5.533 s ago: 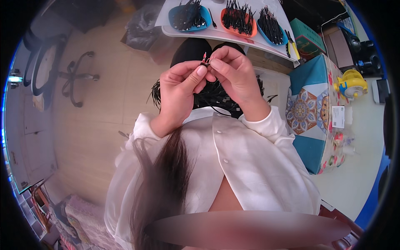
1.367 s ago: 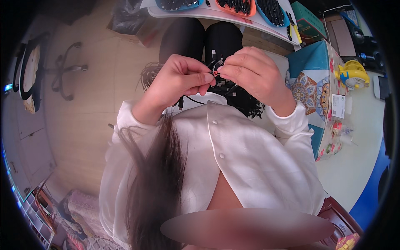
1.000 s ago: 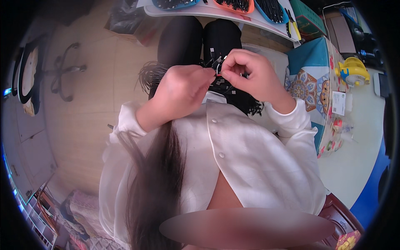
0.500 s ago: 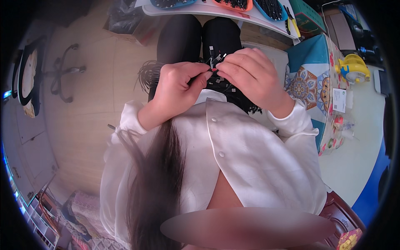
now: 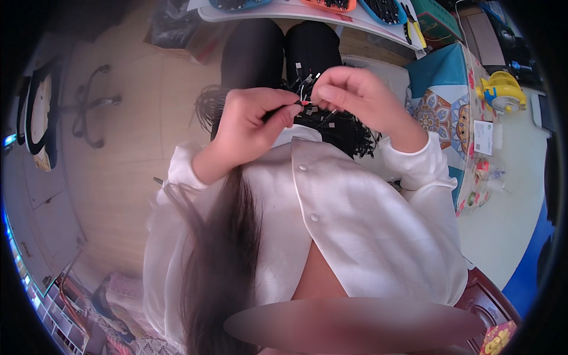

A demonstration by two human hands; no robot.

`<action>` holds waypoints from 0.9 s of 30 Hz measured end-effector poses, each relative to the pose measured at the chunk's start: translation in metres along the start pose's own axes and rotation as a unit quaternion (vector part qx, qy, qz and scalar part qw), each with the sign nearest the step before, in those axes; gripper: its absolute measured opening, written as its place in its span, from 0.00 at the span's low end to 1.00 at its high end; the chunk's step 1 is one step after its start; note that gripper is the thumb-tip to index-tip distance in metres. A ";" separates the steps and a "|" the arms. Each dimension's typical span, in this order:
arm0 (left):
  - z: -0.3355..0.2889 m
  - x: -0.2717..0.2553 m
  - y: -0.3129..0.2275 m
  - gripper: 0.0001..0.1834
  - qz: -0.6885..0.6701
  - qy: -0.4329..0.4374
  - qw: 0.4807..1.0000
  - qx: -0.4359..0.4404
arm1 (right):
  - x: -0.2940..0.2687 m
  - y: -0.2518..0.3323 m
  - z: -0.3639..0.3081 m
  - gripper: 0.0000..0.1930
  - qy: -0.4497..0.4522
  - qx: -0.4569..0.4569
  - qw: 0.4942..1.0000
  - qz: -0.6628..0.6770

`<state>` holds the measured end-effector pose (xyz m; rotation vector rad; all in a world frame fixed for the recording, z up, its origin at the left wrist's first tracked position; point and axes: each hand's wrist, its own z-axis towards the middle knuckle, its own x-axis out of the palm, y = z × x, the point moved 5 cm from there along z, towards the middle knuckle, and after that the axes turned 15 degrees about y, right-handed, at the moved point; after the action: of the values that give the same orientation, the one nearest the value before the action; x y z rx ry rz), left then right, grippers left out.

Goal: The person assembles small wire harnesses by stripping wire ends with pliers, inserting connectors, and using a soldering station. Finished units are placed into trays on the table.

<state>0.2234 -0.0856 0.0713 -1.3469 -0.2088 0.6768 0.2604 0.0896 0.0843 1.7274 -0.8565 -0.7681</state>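
Between its thumb and index finger, my left hand (image 5: 251, 124) pinches a cable whose stripped end shows thin red and white wires (image 5: 305, 103). My right hand (image 5: 367, 103) is just right of those wire ends, thumb and fingers curled together. Whether it holds a wire or anything else is hidden behind its fingers. Under both hands, across my lap, lies a heap of black cables (image 5: 346, 133) with small metal plugs. A bundle of dark cable loops (image 5: 208, 106) hangs by my left thigh.
Ahead, a white table (image 5: 254, 14) bears blue and orange trays of black parts and yellow-handled pliers (image 5: 417, 26). At right, a patterned cloth (image 5: 438, 121) covers a surface near a yellow fan (image 5: 502, 92). A chair base (image 5: 89, 103) stands on the left floor.
My right hand has drawn slightly back to the right from the wire ends and turned, its fingers curling in. My left hand keeps its pinch in nearly the same place.
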 end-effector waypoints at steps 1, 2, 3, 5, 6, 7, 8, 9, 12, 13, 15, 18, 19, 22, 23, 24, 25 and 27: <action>-0.001 0.001 0.008 0.07 -0.185 0.018 0.982 -0.044 | -0.004 0.012 -0.003 0.09 -0.040 -0.052 0.992 -0.107; -0.001 0.000 0.012 0.07 -0.244 0.026 0.967 -0.069 | -0.006 0.023 -0.006 0.11 -0.084 -0.104 0.968 -0.211; -0.001 -0.001 0.016 0.07 -0.307 0.042 0.946 -0.097 | -0.004 0.032 -0.008 0.17 -0.102 -0.155 0.945 -0.269; 0.000 -0.001 0.019 0.07 -0.389 0.048 0.912 -0.116 | 0.004 0.036 -0.005 0.19 -0.076 -0.177 0.946 -0.259; 0.000 0.000 0.019 0.06 -0.406 0.057 0.905 -0.112 | 0.009 0.037 -0.003 0.20 -0.063 -0.181 0.948 -0.254; 0.002 0.000 0.018 0.06 -0.427 0.063 0.896 -0.104 | 0.011 0.037 -0.001 0.17 -0.073 -0.185 0.944 -0.262; 0.004 0.001 0.017 0.06 -0.447 0.069 0.887 -0.096 | 0.012 0.040 -0.001 0.15 -0.086 -0.204 0.933 -0.285; 0.005 0.001 0.017 0.06 -0.456 0.083 0.881 -0.097 | 0.013 0.042 0.000 0.13 -0.090 -0.220 0.920 -0.312; 0.004 0.001 0.016 0.06 -0.476 0.087 0.869 -0.105 | 0.014 0.043 -0.001 0.07 -0.109 -0.239 0.903 -0.341; 0.003 0.001 0.017 0.06 -0.476 0.066 0.870 -0.110 | 0.014 0.042 -0.001 0.07 -0.110 -0.230 0.906 -0.338; 0.002 0.001 0.018 0.06 -0.475 0.055 0.871 -0.110 | 0.015 0.041 -0.001 0.06 -0.108 -0.227 0.905 -0.343; 0.002 0.003 0.020 0.05 -0.488 0.066 0.865 -0.100 | 0.014 0.039 -0.001 0.06 -0.108 -0.237 0.899 -0.354; 0.001 0.004 0.022 0.05 -0.503 0.058 0.857 -0.096 | 0.012 0.038 -0.001 0.06 -0.110 -0.236 0.900 -0.349; -0.001 0.003 0.023 0.05 -0.555 0.057 0.826 -0.078 | -0.004 0.036 -0.006 0.05 -0.199 -0.202 0.899 -0.334; -0.002 0.003 0.023 0.05 -0.576 0.064 0.813 -0.062 | -0.008 0.038 -0.011 0.08 -0.217 -0.195 0.888 -0.355; -0.003 0.004 0.024 0.06 -0.582 0.060 0.808 -0.073 | -0.007 0.040 -0.012 0.09 -0.207 -0.214 0.874 -0.384; -0.003 0.004 0.025 0.06 -0.588 0.058 0.803 -0.075 | -0.004 0.043 -0.014 0.10 -0.205 -0.245 0.851 -0.418; -0.004 0.006 0.026 0.06 -0.608 0.061 0.788 -0.075 | 0.005 0.046 -0.016 0.16 -0.200 -0.295 0.813 -0.461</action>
<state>0.2219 -0.0833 0.0446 -1.0996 -0.9397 -0.5368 0.2676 0.0831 0.1325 1.3435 0.0867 -1.8696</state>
